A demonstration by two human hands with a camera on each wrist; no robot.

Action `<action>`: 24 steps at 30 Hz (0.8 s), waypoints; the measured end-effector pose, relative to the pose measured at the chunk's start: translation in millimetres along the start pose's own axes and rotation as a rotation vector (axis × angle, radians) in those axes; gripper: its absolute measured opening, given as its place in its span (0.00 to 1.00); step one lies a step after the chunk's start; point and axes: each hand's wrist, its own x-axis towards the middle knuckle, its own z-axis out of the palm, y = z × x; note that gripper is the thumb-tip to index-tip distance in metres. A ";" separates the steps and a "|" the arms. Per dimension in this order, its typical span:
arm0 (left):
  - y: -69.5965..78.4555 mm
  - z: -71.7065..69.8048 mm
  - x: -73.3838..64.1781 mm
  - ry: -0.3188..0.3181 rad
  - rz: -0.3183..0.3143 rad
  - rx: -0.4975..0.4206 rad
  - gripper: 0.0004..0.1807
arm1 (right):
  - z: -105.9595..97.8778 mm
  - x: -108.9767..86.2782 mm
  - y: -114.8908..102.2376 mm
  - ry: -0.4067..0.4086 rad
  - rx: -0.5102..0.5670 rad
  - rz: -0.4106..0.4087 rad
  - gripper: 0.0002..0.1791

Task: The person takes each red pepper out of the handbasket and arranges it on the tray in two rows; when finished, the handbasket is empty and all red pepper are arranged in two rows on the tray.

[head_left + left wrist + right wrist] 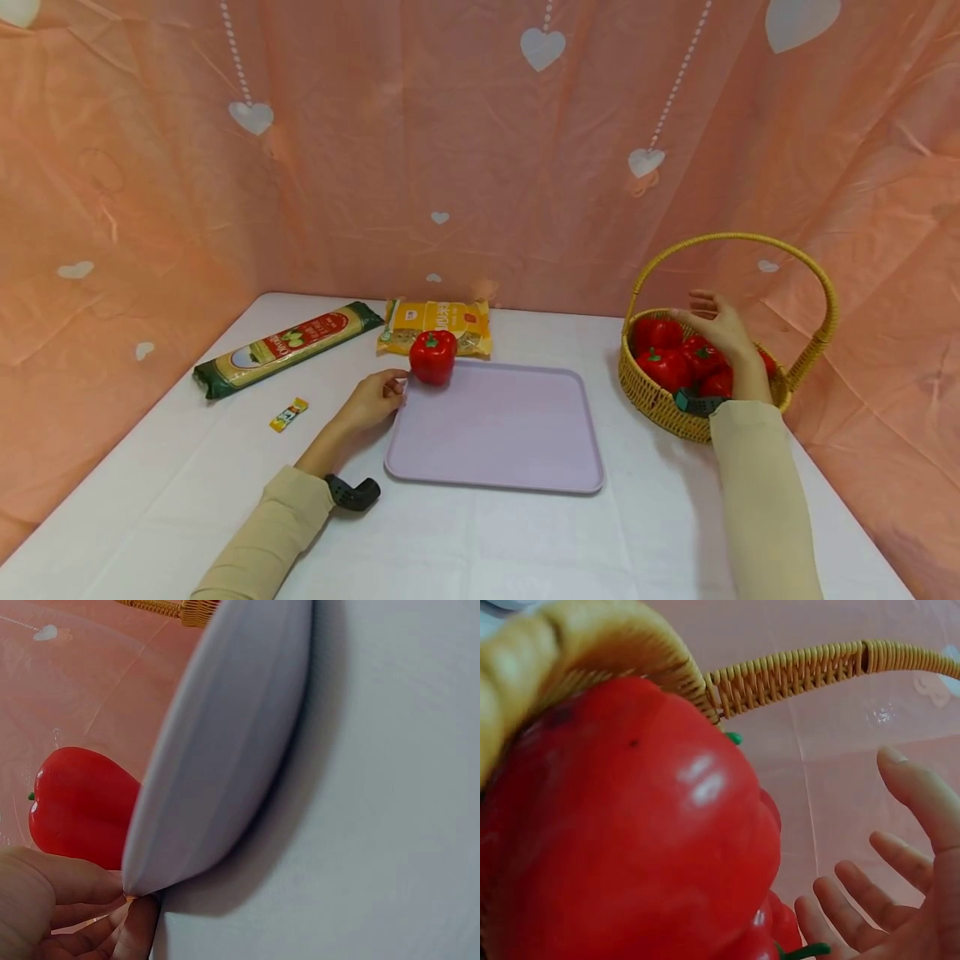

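A red bell pepper [432, 357] stands on the far left corner of a pale purple tray [498, 429]. My left hand [372, 400] pinches the tray's left rim beside that pepper, the thumb and fingers meeting at the edge in the left wrist view. Several more red bell peppers [665, 368] fill a wicker basket [652, 408] on the right. Over the basket, under its tall handle, hovers my right hand [716, 327], fingers spread and holding nothing. The right wrist view shows a large red pepper [645, 825] to the left of the open fingers.
A long green-ended food packet [288, 348] lies at the back left, beside a yellow food bag [468, 325] behind the tray. A small yellow sachet [288, 414] rests left of my left hand. The basket's arched handle [731, 237] rises above the peppers. Pink cloth [450, 150] hangs behind.
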 end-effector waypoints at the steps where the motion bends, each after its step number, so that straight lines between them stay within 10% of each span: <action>1: -1.4 -0.4 0.2 -0.002 0.013 -0.001 0.21 | -0.2 -0.1 -1.1 -0.006 0.004 0.001 0.42; 24: 3.2 0.7 1.2 0.008 -0.027 0.034 0.22 | 2.8 11.0 7.5 -0.185 -0.202 0.075 0.47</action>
